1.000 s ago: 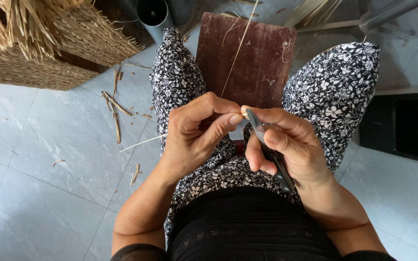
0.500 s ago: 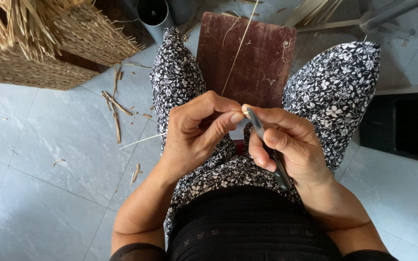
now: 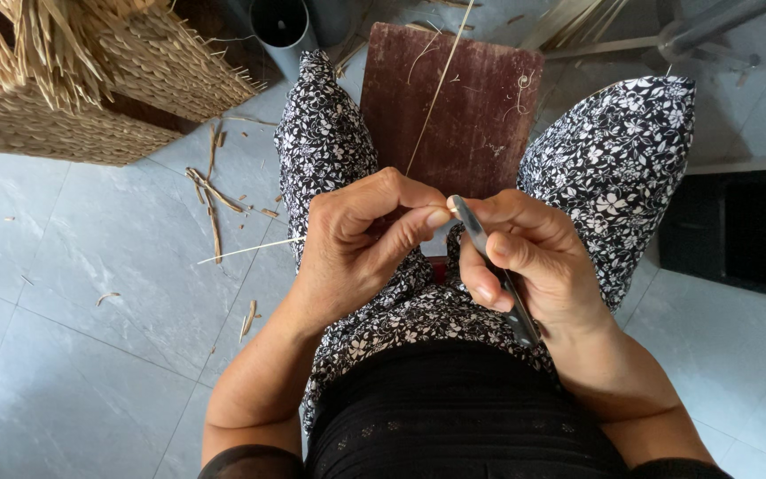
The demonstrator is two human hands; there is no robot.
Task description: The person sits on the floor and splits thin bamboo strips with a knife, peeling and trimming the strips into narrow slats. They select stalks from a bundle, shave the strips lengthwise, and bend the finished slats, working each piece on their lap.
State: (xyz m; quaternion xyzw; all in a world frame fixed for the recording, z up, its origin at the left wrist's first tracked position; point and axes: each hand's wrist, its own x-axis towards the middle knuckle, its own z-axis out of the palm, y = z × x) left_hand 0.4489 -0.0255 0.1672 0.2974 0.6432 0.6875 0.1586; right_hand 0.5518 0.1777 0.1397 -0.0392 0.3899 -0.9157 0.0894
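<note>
While I look down over the lap, my left hand (image 3: 356, 244) is curled in front of me, its thumb and forefinger pinching a thin pale straw strip (image 3: 436, 93) close to where it meets the blade. The strip runs from that pinch away to the far side, across the dark red wooden board (image 3: 480, 133) that stands between my knees, and a second pale length sticks out to the left from under the left hand, over the floor. My right hand (image 3: 534, 266) sits just beside the left, its fingers closed around a slim grey metal knife (image 3: 489, 257); the blade tip points up and left to touch the strip at the left thumb, while the handle end shows below the palm. The two hands touch at the fingertips.

Both hands hover over my lap, which is covered in black cloth with small white flowers (image 3: 613, 168). On the far left stands a woven straw basket (image 3: 55, 98) with loose ends sticking up from its rim. Short straw scraps (image 3: 210, 191) lie on the grey tiled floor (image 3: 73, 355) near the basket and to the left of my left knee. A dark round pot (image 3: 279, 19) stands at the far edge, just beyond the left knee.
</note>
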